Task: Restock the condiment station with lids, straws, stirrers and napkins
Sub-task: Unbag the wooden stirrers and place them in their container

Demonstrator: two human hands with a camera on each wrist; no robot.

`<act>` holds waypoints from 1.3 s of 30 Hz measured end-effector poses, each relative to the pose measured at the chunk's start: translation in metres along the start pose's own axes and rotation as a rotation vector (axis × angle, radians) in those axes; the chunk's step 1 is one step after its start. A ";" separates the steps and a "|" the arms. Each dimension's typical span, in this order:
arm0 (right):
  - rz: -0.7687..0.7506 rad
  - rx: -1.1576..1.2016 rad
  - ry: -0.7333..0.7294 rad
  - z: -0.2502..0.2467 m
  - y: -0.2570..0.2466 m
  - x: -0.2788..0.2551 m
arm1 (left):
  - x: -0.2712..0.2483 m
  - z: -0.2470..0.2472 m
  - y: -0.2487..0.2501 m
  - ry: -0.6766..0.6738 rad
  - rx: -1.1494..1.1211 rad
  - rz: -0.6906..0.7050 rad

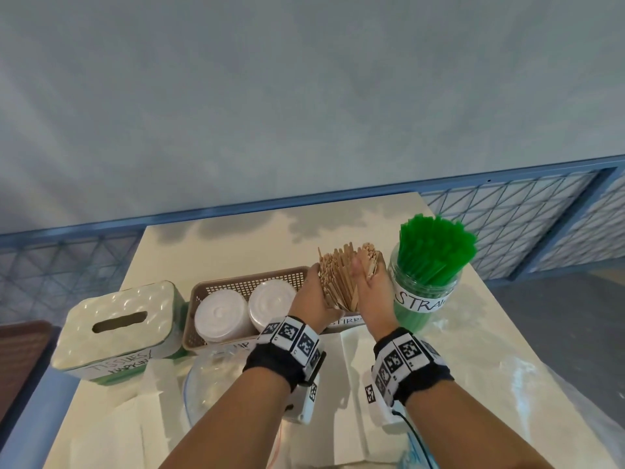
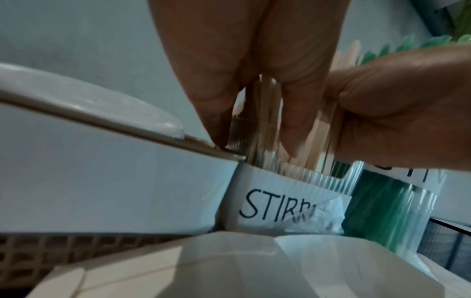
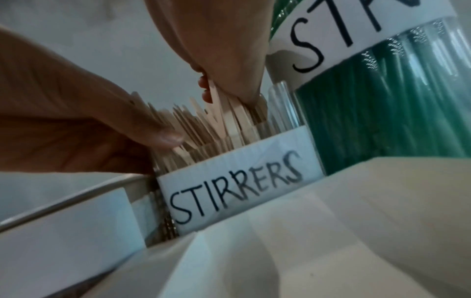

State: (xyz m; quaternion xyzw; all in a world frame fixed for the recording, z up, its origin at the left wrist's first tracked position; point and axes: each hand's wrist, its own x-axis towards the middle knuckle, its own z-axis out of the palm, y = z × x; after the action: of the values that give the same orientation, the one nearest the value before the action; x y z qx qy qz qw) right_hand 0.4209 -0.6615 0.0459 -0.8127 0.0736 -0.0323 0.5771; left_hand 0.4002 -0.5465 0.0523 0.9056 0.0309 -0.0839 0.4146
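Observation:
A thick bundle of wooden stirrers (image 1: 341, 272) stands upright, its lower ends inside a clear container labelled STIRRERS (image 1: 347, 322). My left hand (image 1: 313, 287) cups the bundle's left side and my right hand (image 1: 369, 282) its right side, fingers wrapped round it. In the left wrist view the stirrers (image 2: 265, 125) run down between the fingers into the labelled container (image 2: 277, 207). The right wrist view shows the sticks (image 3: 203, 125) fanned out above the label (image 3: 237, 181). A jar of green straws (image 1: 424, 296) stands directly to the right.
A brown mesh basket (image 1: 250, 282) left of the stirrers holds two stacks of white lids (image 1: 270, 302). Further left is a tissue box (image 1: 115, 333) labelled for napkins. A clear bowl (image 1: 209, 384) and white paper sheets (image 1: 351, 384) lie nearer me.

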 end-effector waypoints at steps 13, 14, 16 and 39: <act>-0.341 -0.230 0.147 0.007 0.010 -0.014 | 0.005 0.002 -0.008 -0.022 -0.070 0.010; -0.340 -0.241 0.157 0.007 0.010 -0.015 | 0.006 0.002 -0.008 -0.030 -0.071 0.014; -0.286 -0.255 0.123 0.005 0.008 -0.016 | 0.010 0.001 -0.010 -0.042 -0.081 0.015; -0.095 -0.127 0.034 0.017 0.004 -0.001 | 0.021 0.016 0.012 0.007 -0.035 -0.060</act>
State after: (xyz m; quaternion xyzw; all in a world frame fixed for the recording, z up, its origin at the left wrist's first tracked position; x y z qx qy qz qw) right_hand 0.4218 -0.6461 0.0368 -0.8495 0.0469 -0.0687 0.5210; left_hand 0.4207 -0.5669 0.0477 0.8972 0.0607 -0.0926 0.4275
